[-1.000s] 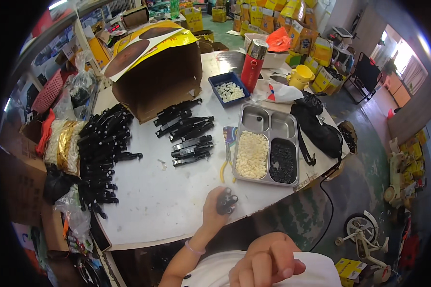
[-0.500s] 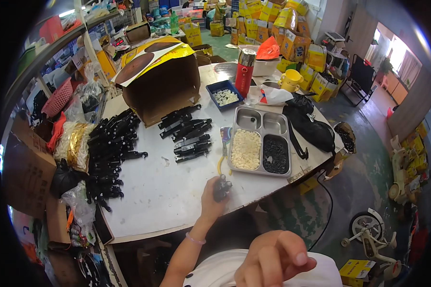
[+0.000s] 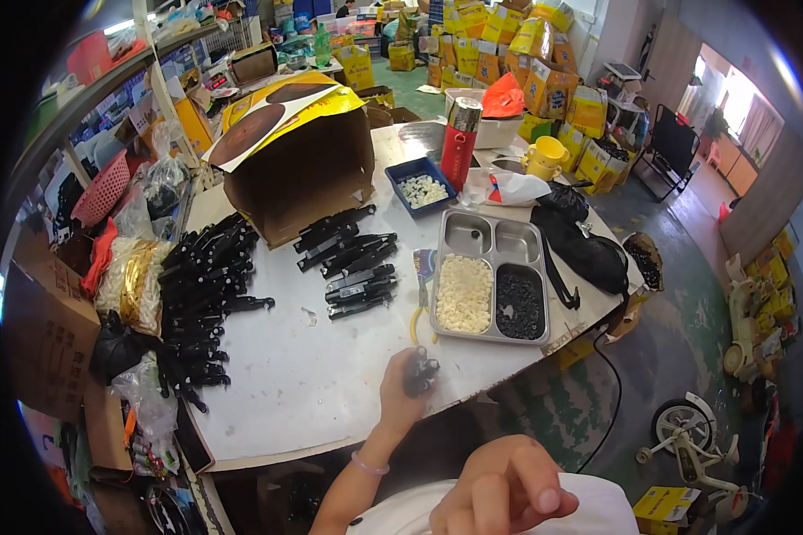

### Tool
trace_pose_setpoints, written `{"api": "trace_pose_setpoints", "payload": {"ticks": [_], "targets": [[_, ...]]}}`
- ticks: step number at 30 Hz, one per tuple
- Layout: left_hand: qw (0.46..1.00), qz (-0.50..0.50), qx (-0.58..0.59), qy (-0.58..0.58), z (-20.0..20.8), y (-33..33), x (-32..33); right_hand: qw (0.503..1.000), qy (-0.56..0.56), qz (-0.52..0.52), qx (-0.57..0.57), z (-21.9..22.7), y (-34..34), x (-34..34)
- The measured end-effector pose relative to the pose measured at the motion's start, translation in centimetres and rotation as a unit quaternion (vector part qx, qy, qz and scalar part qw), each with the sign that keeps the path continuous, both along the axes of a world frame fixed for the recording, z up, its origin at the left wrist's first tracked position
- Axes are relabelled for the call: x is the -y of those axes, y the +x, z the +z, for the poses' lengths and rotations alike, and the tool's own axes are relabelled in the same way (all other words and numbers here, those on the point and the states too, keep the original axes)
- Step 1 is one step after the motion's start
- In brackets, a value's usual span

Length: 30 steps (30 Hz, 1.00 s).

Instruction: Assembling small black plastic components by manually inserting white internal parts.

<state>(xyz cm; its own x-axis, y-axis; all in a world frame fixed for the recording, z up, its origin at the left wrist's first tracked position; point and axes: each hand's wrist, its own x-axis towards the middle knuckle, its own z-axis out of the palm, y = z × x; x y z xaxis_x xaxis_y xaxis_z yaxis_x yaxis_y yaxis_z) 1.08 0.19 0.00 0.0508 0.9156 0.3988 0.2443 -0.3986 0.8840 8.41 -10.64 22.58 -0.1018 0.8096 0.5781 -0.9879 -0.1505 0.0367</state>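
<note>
My left hand (image 3: 400, 392) is closed around a small dark knobbly part (image 3: 420, 374) above the table's near edge. Its exact kind is unclear. Held close in front of my white top, my right hand (image 3: 504, 490) has curled fingers with thumb and fingertips near each other; whatever they hold, if anything, is hidden. Just beyond the left hand lies a yellow-handled tool (image 3: 415, 323), partly beside a steel compartment tray (image 3: 493, 341). Cream-coloured small pieces (image 3: 464, 294) fill one compartment and black small pieces (image 3: 519, 303) another. Several slim black parts (image 3: 357, 254) lie in short rows mid-table.
A large pile of black parts (image 3: 210, 303) covers the table's left side. Behind stand an open carton (image 3: 303, 192), a blue tray (image 3: 421, 187) of white pieces, a red flask (image 3: 458, 152) and a yellow cup (image 3: 545, 157). A black bag (image 3: 580, 245) lies at the right edge.
The table and its things sit slightly lower in the picture. My left hand still grips the dark part, and my right hand keeps nearly the same curled pose.
</note>
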Motion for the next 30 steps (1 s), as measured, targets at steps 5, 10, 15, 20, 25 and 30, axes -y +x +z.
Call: {"api": "trace_pose_setpoints", "payload": {"ticks": [5, 10, 15, 20, 25, 30], "targets": [[1.0, 0.003, -0.011, -0.004, -0.6, 0.0, 0.1, 0.992, 0.089, 0.081, -0.042, -3.3, 0.2, -4.0], [1.0, -0.009, -0.011, -0.021, -0.4, -0.7, 0.5, 0.628, 0.079, -0.483, 0.604, -9.7, 7.8, -11.8], [1.0, -0.009, -0.008, -0.026, 0.9, -0.5, 0.4, 0.287, 0.054, -0.559, 0.776, -13.7, 13.7, -22.3], [0.999, -0.022, -0.026, -0.023, 1.0, -0.7, 0.5, 0.198, 0.19, -0.516, 0.812, -15.3, 14.5, -27.9], [0.999, -0.008, -0.037, -0.011, 0.5, -0.7, 0.5, 0.213, 0.203, -0.416, 0.86, -15.8, 13.7, -28.5], [0.999, -0.02, -0.029, -0.005, 0.8, -0.6, 0.4, 0.206, 0.206, -0.46, 0.839, -15.0, 14.5, -26.4]]}}
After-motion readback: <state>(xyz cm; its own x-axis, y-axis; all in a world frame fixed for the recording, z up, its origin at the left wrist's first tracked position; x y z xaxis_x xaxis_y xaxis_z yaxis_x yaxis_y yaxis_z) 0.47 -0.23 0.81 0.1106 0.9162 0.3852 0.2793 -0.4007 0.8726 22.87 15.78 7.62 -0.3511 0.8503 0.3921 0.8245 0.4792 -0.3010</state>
